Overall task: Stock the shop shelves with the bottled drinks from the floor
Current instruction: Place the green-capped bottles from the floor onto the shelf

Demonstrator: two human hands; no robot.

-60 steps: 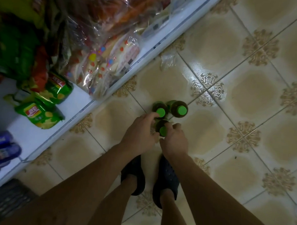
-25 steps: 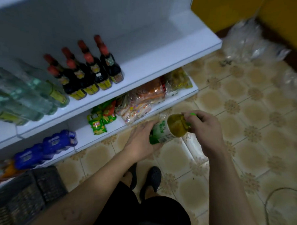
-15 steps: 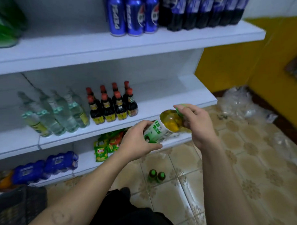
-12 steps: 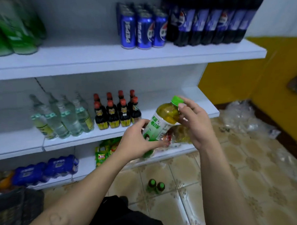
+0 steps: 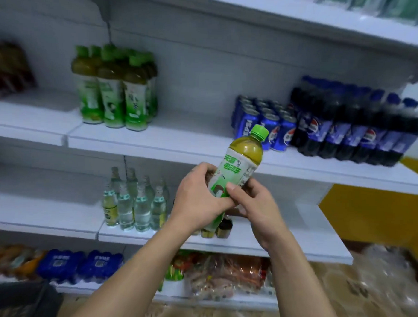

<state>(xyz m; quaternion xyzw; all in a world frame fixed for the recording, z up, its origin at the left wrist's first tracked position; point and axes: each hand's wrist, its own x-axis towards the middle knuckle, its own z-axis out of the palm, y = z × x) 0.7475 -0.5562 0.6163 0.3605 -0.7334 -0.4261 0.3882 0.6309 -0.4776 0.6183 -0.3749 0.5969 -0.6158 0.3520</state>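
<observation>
I hold a green-capped tea bottle [image 5: 242,162] with a green and white label up in front of the white shelves, tilted slightly right. My left hand [image 5: 199,201] grips its lower body from the left. My right hand [image 5: 256,206] holds it from the right, thumb on the label. Several matching green tea bottles [image 5: 115,89] stand in a group on the upper shelf [image 5: 185,138] at the left. The floor bottles are out of view.
Blue cola cans [image 5: 264,122] and dark cola bottles [image 5: 353,126] fill the upper shelf's right side. Clear bottles [image 5: 134,203] and small dark bottles [image 5: 224,228] stand one shelf down. Blue packs [image 5: 78,265] and snack bags [image 5: 222,274] lie on the bottom shelf.
I rose from the floor with one bottle and lifted it to the upper shelf's height. My right hand slid from the cap down to the label.
</observation>
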